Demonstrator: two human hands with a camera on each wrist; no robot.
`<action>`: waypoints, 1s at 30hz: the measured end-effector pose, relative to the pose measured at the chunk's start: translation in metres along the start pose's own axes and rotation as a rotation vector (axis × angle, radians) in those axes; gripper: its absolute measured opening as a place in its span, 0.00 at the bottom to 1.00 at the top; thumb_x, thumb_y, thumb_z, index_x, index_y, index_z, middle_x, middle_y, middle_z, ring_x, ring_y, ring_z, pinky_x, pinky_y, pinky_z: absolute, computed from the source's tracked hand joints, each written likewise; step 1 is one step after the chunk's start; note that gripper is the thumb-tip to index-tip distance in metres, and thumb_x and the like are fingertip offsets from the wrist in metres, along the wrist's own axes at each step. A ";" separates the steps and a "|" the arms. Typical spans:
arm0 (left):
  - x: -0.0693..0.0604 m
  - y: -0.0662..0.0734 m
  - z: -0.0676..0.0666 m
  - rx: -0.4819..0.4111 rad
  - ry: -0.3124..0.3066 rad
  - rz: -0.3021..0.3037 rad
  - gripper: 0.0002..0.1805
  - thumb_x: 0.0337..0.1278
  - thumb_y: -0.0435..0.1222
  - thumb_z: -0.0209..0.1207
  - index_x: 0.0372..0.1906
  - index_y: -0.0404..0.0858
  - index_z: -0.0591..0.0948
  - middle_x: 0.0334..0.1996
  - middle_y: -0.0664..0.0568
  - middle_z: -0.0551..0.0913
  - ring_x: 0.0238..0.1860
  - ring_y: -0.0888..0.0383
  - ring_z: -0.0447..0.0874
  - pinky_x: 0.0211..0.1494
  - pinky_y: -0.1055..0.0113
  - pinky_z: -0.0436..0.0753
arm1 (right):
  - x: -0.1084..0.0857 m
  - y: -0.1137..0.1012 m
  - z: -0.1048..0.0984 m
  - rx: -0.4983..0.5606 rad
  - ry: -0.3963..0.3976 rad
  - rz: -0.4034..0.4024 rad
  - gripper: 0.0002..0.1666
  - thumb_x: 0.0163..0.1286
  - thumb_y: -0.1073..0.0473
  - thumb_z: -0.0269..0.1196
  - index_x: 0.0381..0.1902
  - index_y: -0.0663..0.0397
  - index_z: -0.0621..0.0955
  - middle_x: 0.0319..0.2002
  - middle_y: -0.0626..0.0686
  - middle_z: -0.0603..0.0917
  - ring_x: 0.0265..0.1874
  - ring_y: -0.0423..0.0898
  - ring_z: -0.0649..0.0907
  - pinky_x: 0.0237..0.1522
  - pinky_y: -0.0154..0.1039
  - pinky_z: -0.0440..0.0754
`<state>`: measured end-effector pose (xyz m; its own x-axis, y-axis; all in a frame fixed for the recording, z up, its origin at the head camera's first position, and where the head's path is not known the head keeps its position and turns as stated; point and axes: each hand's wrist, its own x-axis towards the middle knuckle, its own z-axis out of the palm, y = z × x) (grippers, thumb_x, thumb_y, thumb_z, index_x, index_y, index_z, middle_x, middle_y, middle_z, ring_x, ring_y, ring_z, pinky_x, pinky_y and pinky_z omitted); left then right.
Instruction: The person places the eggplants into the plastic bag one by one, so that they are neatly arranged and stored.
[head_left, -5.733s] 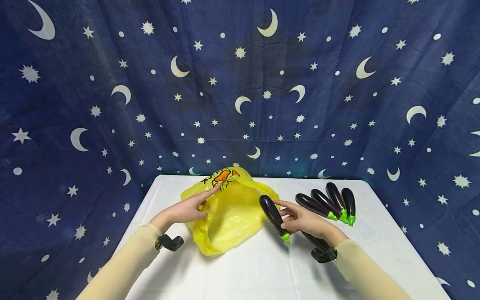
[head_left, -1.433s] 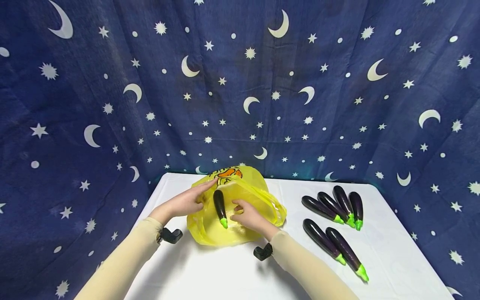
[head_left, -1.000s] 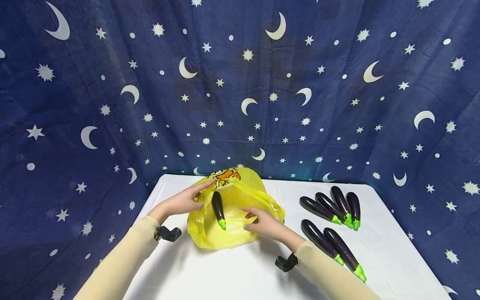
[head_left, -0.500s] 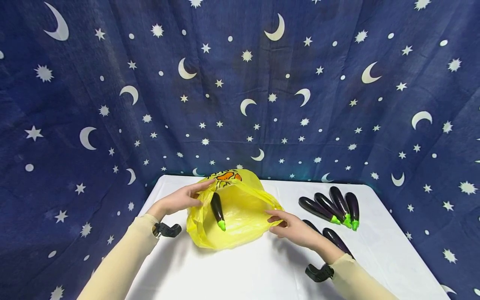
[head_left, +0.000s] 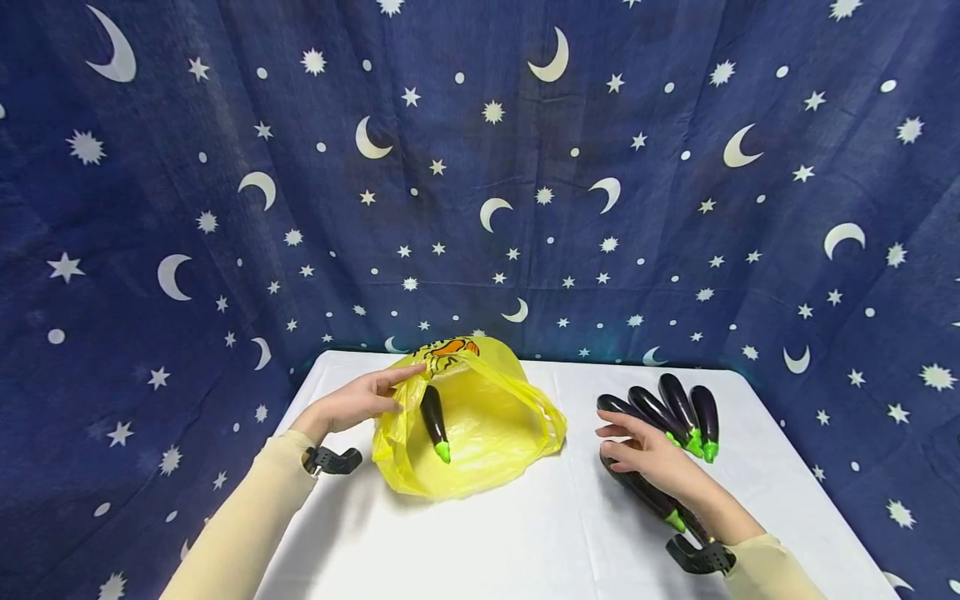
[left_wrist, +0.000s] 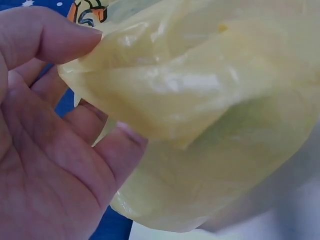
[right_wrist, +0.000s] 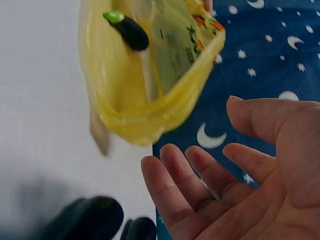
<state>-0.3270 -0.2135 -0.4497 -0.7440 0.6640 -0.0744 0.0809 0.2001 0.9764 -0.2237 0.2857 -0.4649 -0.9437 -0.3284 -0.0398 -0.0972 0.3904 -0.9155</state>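
Observation:
A yellow plastic bag (head_left: 487, 442) lies on its side with its mouth facing the camera, and one eggplant (head_left: 433, 417) rests inside. The left hand (head_left: 352, 406) holds the bag's left rim; in the left wrist view the bag film (left_wrist: 175, 90) passes between thumb and fingers of that hand (left_wrist: 50, 150). Over an eggplant (head_left: 648, 496) on the right hovers the right hand (head_left: 660, 462), fingers spread and holding nothing. A second eggplant beneath is mostly hidden by the wrist. The right wrist view shows this hand (right_wrist: 250, 185) apart from the bag (right_wrist: 120, 85).
Several eggplants (head_left: 678, 404) with green stems lie fanned out at the back right, just behind the right hand. A white cloth covers the table (head_left: 465, 550). A blue curtain (head_left: 450, 167) with moons and stars hangs behind and at both sides.
An eggplant the right hand held earlier now lies in the bag. The right hand has left the bag and moved right, over the nearer eggplants. The left hand stays at the rim.

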 end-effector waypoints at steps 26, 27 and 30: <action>-0.012 -0.011 -0.002 -0.057 0.017 -0.032 0.43 0.64 0.25 0.57 0.82 0.46 0.58 0.82 0.45 0.48 0.61 0.52 0.76 0.56 0.58 0.82 | -0.038 0.026 -0.069 -0.214 0.118 0.066 0.40 0.76 0.53 0.63 0.76 0.66 0.63 0.64 0.67 0.75 0.58 0.57 0.78 0.49 0.42 0.82; -0.012 -0.011 -0.002 -0.057 0.017 -0.034 0.44 0.63 0.25 0.57 0.82 0.46 0.58 0.82 0.45 0.47 0.61 0.52 0.76 0.56 0.58 0.82 | -0.038 0.028 -0.071 -0.232 0.115 0.081 0.40 0.75 0.53 0.64 0.76 0.66 0.64 0.64 0.67 0.76 0.59 0.58 0.78 0.49 0.42 0.81; -0.012 -0.010 -0.002 -0.059 0.021 -0.052 0.45 0.62 0.24 0.58 0.82 0.48 0.58 0.81 0.47 0.48 0.60 0.51 0.76 0.56 0.58 0.82 | -0.041 0.036 -0.076 -0.246 0.082 0.117 0.42 0.73 0.53 0.65 0.76 0.68 0.63 0.64 0.69 0.75 0.60 0.64 0.77 0.51 0.46 0.81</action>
<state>-0.3200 -0.2247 -0.4581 -0.7601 0.6383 -0.1216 0.0028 0.1904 0.9817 -0.2126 0.3784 -0.4655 -0.9745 -0.2020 -0.0977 -0.0506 0.6220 -0.7814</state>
